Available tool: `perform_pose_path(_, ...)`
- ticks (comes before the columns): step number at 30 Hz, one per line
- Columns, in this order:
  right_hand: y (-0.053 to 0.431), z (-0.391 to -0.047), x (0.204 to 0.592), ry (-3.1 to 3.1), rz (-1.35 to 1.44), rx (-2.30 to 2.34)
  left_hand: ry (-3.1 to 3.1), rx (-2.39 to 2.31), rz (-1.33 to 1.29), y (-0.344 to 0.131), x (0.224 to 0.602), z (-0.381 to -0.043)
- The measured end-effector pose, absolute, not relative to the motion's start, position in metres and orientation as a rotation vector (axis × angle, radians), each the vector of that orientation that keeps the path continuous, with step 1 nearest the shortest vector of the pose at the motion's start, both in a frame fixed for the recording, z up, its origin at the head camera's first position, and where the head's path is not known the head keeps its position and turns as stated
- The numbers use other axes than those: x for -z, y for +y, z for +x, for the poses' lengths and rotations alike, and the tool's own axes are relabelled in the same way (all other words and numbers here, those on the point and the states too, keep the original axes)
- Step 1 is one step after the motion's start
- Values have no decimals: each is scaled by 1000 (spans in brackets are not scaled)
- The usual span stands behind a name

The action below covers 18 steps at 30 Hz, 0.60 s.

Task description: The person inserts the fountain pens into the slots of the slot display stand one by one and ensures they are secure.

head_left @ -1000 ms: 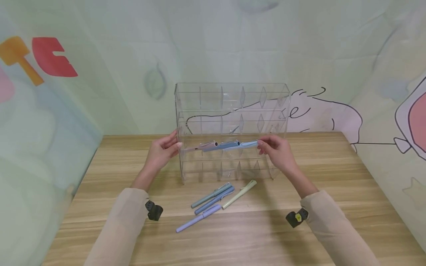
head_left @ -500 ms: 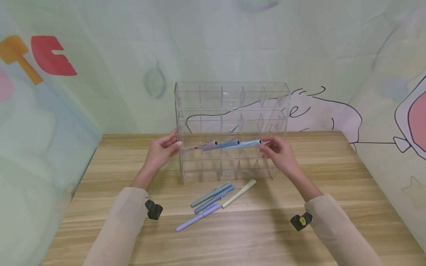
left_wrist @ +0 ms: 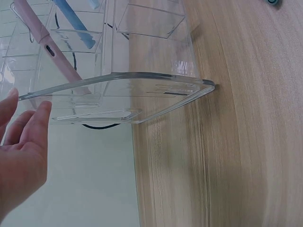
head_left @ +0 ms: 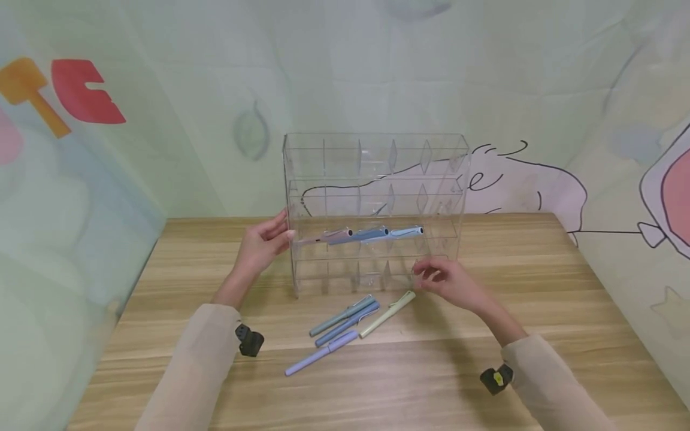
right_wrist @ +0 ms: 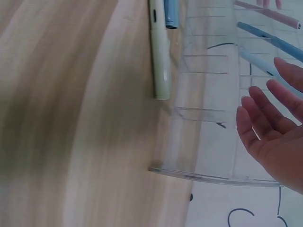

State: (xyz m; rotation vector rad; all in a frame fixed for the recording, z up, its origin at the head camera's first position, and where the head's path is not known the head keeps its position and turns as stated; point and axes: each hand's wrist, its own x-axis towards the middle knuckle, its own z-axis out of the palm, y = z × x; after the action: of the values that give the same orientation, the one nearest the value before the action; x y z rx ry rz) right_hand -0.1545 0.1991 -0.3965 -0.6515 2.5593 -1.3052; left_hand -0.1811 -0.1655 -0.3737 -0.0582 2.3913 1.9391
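Observation:
A clear acrylic rack with rows of small compartments stands upright on the table. At its left edge my left hand holds the side panel, thumb in front and fingers behind. One row up from the bottom lie a pink pen, a blue pen and a light-blue pen, side by side and slanted. My right hand holds nothing; its fingers are loosely bent before the bottom row, close above the clip end of a pale yellow-green pen. Those fingers look separated in the right wrist view.
Left of the yellow-green pen lie a grey-green pen, a darker blue pen and a lavender pen on the wooden table. Right behind the rack hangs a printed cloth backdrop.
My right hand has let go of the light-blue pen, which stays in the rack, and has moved down towards the yellow-green pen. The left hand keeps its place.

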Motion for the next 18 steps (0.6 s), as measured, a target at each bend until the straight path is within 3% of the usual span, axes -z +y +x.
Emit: perform_pose_path(18, 197, -135, 444, 2598, -744, 1205, 2376, -1958, -50, -165, 375, -181)
